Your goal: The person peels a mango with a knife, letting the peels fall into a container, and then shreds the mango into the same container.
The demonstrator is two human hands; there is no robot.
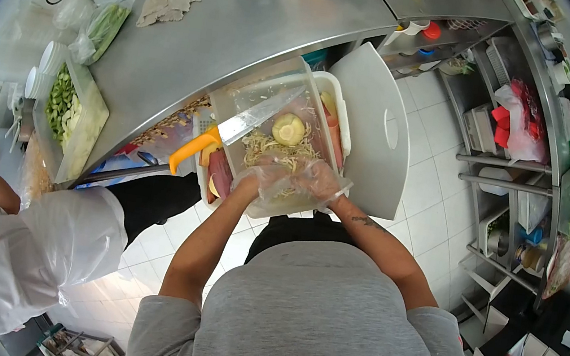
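Observation:
My left hand [252, 182] and my right hand [319, 181] come together at the near side of a clear plastic tub [231, 154]. Thin clear plastic, looking like loose disposable gloves, covers both. Their fingers are curled in over pale vegetable shreds [260, 147]; what lies inside the fingers is hidden. Beyond them in the tub rests a round, pale yellow-green vegetable piece [289, 129]. A wide-bladed knife [259, 114] with a yellow handle lies across the tub's left side, its handle sticking out. Underneath stands a white container [347, 114] with reddish-pink pieces [220, 173].
A steel counter [251, 6] runs beyond the tub, with a cloth [170, 1] and a tray of cut green vegetables [92, 123] on it. A white bin lid [373, 118] stands at right, near loaded shelves [505, 165]. At left is a co-worker in white [35, 245].

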